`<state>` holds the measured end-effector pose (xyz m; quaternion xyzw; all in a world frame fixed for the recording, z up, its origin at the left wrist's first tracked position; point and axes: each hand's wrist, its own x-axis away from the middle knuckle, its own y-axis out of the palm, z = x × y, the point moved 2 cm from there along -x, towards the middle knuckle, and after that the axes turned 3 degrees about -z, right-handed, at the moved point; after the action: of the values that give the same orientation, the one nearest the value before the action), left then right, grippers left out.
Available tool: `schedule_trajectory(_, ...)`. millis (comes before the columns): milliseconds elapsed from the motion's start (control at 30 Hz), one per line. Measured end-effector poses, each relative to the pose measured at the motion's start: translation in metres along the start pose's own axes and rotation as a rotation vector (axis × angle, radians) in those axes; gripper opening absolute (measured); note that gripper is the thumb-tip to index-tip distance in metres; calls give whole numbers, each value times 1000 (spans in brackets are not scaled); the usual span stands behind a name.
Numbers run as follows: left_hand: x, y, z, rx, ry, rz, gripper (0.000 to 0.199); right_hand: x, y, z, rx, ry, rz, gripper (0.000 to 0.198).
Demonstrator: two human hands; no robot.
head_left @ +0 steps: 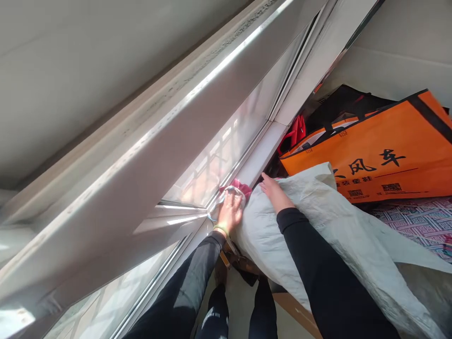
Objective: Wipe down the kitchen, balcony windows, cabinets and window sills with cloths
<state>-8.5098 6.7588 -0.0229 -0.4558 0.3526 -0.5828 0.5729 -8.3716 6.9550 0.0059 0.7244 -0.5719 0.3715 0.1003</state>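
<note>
My left hand [230,212] presses a pink and white cloth [243,187] against the white window frame [257,153], at the lower corner of the glass pane [212,172]. The fingers lie over the cloth and partly hide it. To its right, my right hand [272,189] rests at the upper edge of a large white woven sack [268,235]. Its visible fingers are stretched out and hold nothing.
An orange bag [374,155] with black lettering stands at the right, beside a red object [298,132]. Patterned fabric [416,226] lies under it. My legs show below, near a cardboard piece [294,310]. A second pane [109,292] is at lower left.
</note>
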Motion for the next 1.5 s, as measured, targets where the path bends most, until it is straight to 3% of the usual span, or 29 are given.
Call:
schedule_trajectory(100,-26,1,7,-11,1,-9,65,-24,-10,6,-216,148,-70,62)
schedule_trajectory(200,-57,3,14,-3,-13,-7,61,-45,-15,15,-367,203,-105,65)
schedule_trajectory(333,-98,5,26,-13,-22,-22,61,-66,-13,26,-451,197,-118,67)
schedule_trajectory(433,-135,8,36,-30,-21,-47,62,-73,-7,29,-446,110,-71,65)
schedule_trajectory(533,-174,12,46,-49,-53,-66,60,-71,5,28,-337,-157,-1,61)
schedule_trajectory(600,-197,15,50,-50,-61,-66,59,-68,14,26,-165,-414,60,57)
schedule_trajectory(667,-214,18,51,-33,-48,-63,60,-68,23,25,1,-577,123,58)
schedule_trajectory(800,-242,21,50,18,-4,-62,60,-87,25,18,158,-563,163,61)
schedule_trajectory(1000,-275,24,55,-9,66,-25,59,-119,4,-10,372,-475,104,64)
schedule_trajectory(1100,-266,19,57,-20,108,-47,62,-122,-5,-20,422,-434,64,63)
schedule_trajectory(1200,-230,10,51,-27,118,-70,61,-117,-13,-28,462,-415,40,62)
schedule_trajectory(1333,-148,-4,33,-56,72,-82,57,-101,-10,-39,516,-412,77,63)
schedule_trajectory(1500,-32,-12,15,-121,-107,-68,57,-75,24,-42,527,-408,173,80)
